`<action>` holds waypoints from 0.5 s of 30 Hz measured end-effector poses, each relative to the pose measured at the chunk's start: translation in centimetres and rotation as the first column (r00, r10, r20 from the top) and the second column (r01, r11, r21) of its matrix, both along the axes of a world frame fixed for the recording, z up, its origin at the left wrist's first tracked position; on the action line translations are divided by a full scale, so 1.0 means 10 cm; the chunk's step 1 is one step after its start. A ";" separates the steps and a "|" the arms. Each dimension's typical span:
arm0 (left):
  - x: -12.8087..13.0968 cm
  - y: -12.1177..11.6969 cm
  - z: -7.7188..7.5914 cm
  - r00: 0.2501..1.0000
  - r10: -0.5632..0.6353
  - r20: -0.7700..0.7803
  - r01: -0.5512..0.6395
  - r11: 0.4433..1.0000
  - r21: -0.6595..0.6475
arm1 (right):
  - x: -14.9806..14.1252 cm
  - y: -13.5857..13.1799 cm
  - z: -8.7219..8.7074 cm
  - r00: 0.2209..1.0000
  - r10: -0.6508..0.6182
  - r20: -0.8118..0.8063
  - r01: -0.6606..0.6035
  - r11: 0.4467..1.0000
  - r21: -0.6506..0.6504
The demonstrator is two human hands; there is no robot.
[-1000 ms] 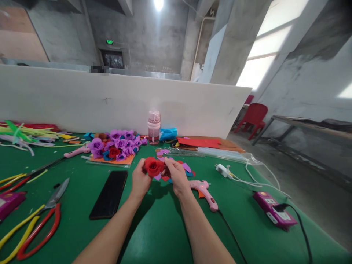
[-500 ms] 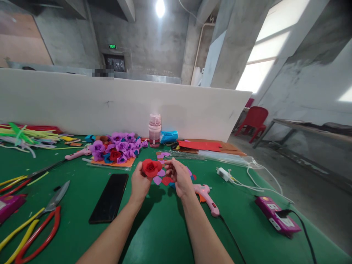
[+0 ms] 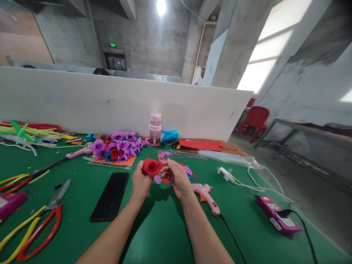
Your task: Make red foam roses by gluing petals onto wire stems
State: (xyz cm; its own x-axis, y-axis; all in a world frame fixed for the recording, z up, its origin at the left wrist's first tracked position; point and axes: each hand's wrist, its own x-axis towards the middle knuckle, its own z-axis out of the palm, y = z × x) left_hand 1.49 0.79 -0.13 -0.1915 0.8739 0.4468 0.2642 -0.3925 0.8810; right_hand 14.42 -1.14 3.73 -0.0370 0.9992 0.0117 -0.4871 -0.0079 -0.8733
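Note:
A red artificial rose (image 3: 153, 167) is held up over the table, with my left hand (image 3: 140, 183) closed around its base from the left. The fingers of my right hand (image 3: 177, 178) are curled together, and their tips meet the rose's outer petal on the right side. Below the hands lie loose purple, red and blue petal pieces (image 3: 157, 179), partly hidden by the fingers. To the right of my right hand a pink glue gun (image 3: 210, 201) rests on the table, its cord running toward me.
Purple, red and blue flowers (image 3: 121, 146) are heaped at the back left. A black phone (image 3: 110, 198) and scissors (image 3: 52, 212) lie on the left. A pink bottle (image 3: 156, 130) stands before a white board (image 3: 192, 106). A purple power strip (image 3: 277, 214) and white charger (image 3: 225, 174) are on the right.
The fingertips of my right hand have moved left onto the edge of the rose. My left hand keeps hold of it in nearly the same place.

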 end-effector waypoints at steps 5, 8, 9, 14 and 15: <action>0.00 0.00 0.00 1.000 -0.020 0.002 0.020 0.999 0.035 | 0.08 0.03 0.01 0.999 -0.043 -0.004 0.042 0.998 -0.053; 0.00 -0.02 0.01 0.999 -0.041 -0.013 0.042 0.998 0.052 | 0.07 0.05 -0.03 0.997 -0.043 0.065 0.048 0.997 -0.068; 0.01 -0.03 0.02 0.999 -0.050 -0.016 0.051 0.997 0.052 | 0.06 0.05 -0.04 0.996 -0.026 0.087 0.032 0.997 -0.065; 0.04 -0.09 0.05 0.993 -0.095 -0.068 0.098 0.994 0.043 | 0.06 0.02 0.00 0.996 -0.074 0.050 0.075 0.997 -0.005; 0.04 -0.10 0.05 0.992 -0.097 -0.081 0.101 0.994 0.044 | 0.07 0.02 0.01 0.994 -0.108 -0.001 0.108 0.994 0.008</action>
